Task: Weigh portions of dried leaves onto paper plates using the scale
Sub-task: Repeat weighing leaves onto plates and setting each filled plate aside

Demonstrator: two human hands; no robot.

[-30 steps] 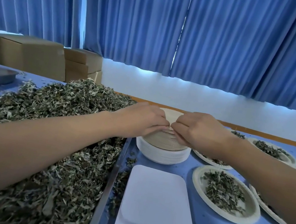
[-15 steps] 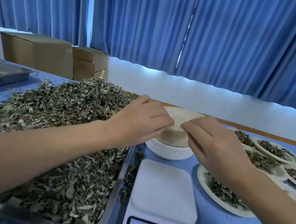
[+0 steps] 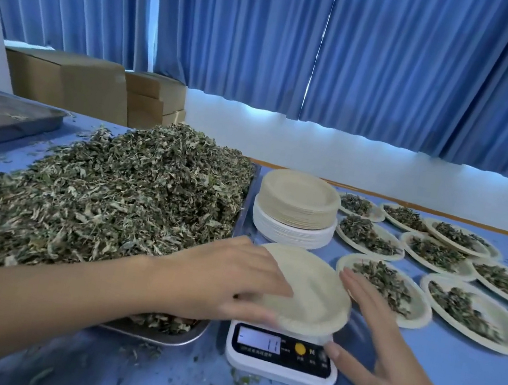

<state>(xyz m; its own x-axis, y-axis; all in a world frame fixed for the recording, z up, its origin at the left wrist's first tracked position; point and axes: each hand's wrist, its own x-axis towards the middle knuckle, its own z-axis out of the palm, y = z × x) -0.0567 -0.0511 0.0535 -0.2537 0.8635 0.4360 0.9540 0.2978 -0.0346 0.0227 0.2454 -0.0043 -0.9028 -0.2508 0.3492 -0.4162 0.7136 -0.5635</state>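
- One empty paper plate (image 3: 312,296) lies over the scale (image 3: 280,361), hiding its platform.
- The left hand (image 3: 225,282) pinches the plate's left rim, fingers on top and thumb at the near edge.
- The right hand (image 3: 386,356) is flat just beside the plate, fingers straight and spread.
- Dried leaves (image 3: 104,202) are heaped in the metal tray (image 3: 156,336) on the left; filled plates (image 3: 387,290) lie to the right, and a plate stack (image 3: 297,206) stands behind the scale.
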